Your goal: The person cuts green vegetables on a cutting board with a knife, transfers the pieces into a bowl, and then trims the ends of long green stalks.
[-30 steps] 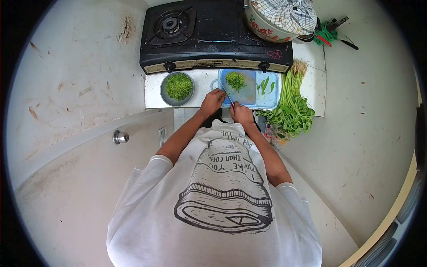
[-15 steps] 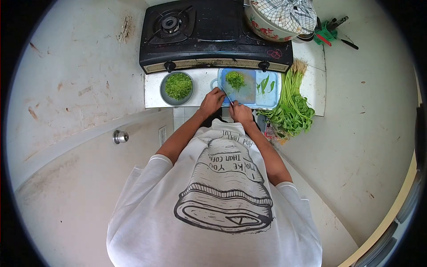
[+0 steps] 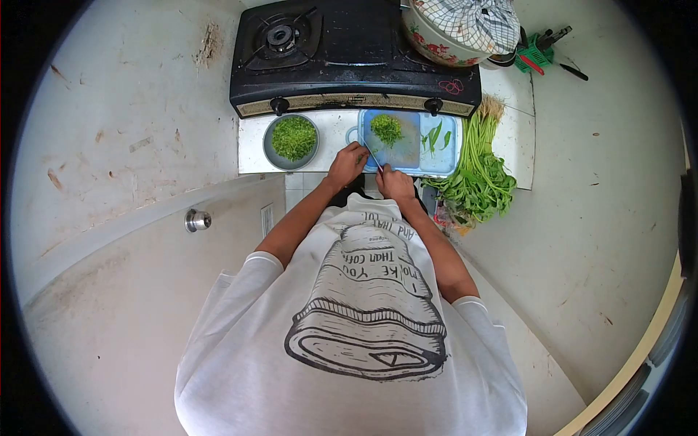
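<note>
Left hand [image 3: 347, 164]: rests at the near left edge of the cutting board [image 3: 429, 156], fingers curled down onto it; what it pins there is too small to make out, so I cannot tell whether it grips anything.
Right hand [image 3: 395, 183]: closed around the handle of a knife [image 3: 373, 156], just below the board's near edge.
Knife: thin blade slants up and to the left from the right hand, its tip close beside the left hand's fingers.
Cutting board: blue, lies on the counter [image 3: 331, 138] directly before both hands, just in front of the stove [image 3: 352, 54].
Chopped greens [image 3: 387, 129]: a small heap on the board's far half, beyond the knife tip and apart from both hands (a few whole leaves [image 3: 435, 138] lie to its right).
Bowl [image 3: 292, 141]: round, metal, full of chopped greens, left of the board and near the left hand.
Uncut stalks [image 3: 478, 171]: long bunch lying along the board's right side, leafy ends toward the person.
Pot [image 3: 458, 29]: flowered, cloth-covered, on the stove's right burner.
</note>
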Tool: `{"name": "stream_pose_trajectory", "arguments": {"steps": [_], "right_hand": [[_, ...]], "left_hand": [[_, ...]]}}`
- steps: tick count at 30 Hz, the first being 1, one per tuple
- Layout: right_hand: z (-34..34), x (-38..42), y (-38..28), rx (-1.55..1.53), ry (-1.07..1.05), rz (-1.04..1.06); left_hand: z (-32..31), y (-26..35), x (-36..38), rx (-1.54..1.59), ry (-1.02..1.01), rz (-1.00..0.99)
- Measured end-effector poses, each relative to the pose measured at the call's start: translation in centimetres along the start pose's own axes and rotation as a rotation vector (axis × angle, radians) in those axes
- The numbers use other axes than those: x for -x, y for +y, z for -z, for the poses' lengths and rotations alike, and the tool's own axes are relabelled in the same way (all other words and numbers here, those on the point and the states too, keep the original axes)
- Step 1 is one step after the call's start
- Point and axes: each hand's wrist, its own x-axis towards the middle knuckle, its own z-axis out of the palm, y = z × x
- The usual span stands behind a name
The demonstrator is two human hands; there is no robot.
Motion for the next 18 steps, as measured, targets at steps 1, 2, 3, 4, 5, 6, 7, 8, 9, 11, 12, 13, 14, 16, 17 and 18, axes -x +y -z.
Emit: {"name": "stream_pose_trajectory", "arguments": {"steps": [1,2,3,4,5,6,7,8,9,11,12,13,14,16,17,18], "right_hand": [[-0.07,-0.11,-0.10,0.000,0.004,-0.003],[-0.12,-0.26,-0.21,0.000,0.010,-0.006],[-0.07,-0.30,-0.28,0.001,0.015,-0.010],[0.04,-0.18,-0.26,-0.002,0.016,-0.013],[0.17,-0.04,-0.22,-0.005,0.017,-0.015],[0.17,0.02,-0.17,-0.009,0.017,-0.016],[0.13,0.00,-0.17,-0.013,0.020,-0.020],[0.08,-0.03,-0.15,-0.016,0.022,-0.024],[0.09,0.04,-0.16,-0.020,0.024,-0.030],[0.15,0.14,-0.17,-0.017,0.028,-0.015],[0.12,0.09,-0.21,-0.017,0.030,-0.006],[0.06,0.11,-0.29,-0.013,0.027,0.001],[0.01,0.22,-0.33,-0.008,0.023,0.007],[-0.13,0.30,-0.30,-0.007,0.009,0.000],[-0.22,0.24,-0.34,-0.012,0.000,-0.012],[-0.23,0.18,-0.44,-0.017,-0.010,-0.024]], "left_hand": [[-0.06,0.00,0.02,0.000,-0.001,0.011],[-0.12,0.02,0.00,0.000,-0.002,0.021],[-0.23,-0.05,0.01,0.000,-0.002,0.020],[-0.30,-0.14,0.04,-0.001,0.000,0.019],[-0.30,-0.26,0.04,-0.003,0.002,0.018],[-0.17,-0.11,-0.04,0.006,-0.001,0.041],[-0.12,0.07,-0.12,0.017,-0.005,0.065],[-0.07,0.25,-0.16,0.028,-0.009,0.088],[-0.11,0.19,-0.09,0.017,-0.009,0.072],[-0.09,0.03,-0.06,-0.004,-0.007,0.038],[0.00,0.01,-0.06,-0.016,-0.015,0.035],[0.09,-0.01,-0.04,-0.029,-0.024,0.033],[0.14,0.00,-0.01,-0.040,-0.033,0.030],[0.13,0.06,0.04,-0.048,-0.034,0.042],[0.15,0.08,0.06,-0.052,-0.035,0.048],[0.16,0.04,0.10,-0.041,-0.023,0.031]]}}
